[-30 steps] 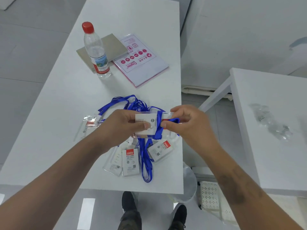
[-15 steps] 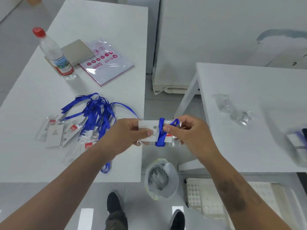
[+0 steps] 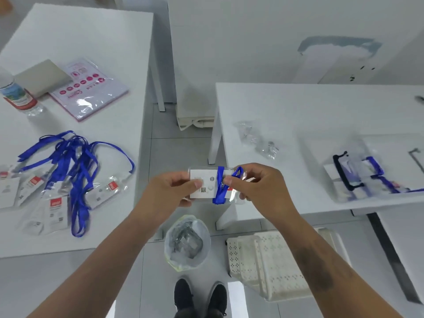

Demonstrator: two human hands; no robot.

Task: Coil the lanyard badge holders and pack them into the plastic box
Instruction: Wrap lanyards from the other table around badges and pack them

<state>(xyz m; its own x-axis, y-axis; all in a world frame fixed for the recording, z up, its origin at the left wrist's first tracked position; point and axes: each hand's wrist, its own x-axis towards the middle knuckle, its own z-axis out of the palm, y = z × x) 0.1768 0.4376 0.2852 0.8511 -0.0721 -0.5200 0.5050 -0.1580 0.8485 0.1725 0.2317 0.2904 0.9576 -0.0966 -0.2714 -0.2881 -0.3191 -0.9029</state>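
"What is the person wearing?"

"Not much that shows. Both arms are bare all the way down. No sleeves, no watch, no rings, no gloves."

"Anything on the arms?"

"The right forearm (image 3: 319,267) has a big dark smudgy mark on it. It is too blurry to tell what it is. The left forearm (image 3: 110,255) is plain."

"And the hands?"

"The left hand (image 3: 167,193) and the right hand (image 3: 261,189) are bare, with short nails."

"What about the feet?"

"Two black shoes (image 3: 199,297) at the bottom, side by side, with dark trouser legs just above them."
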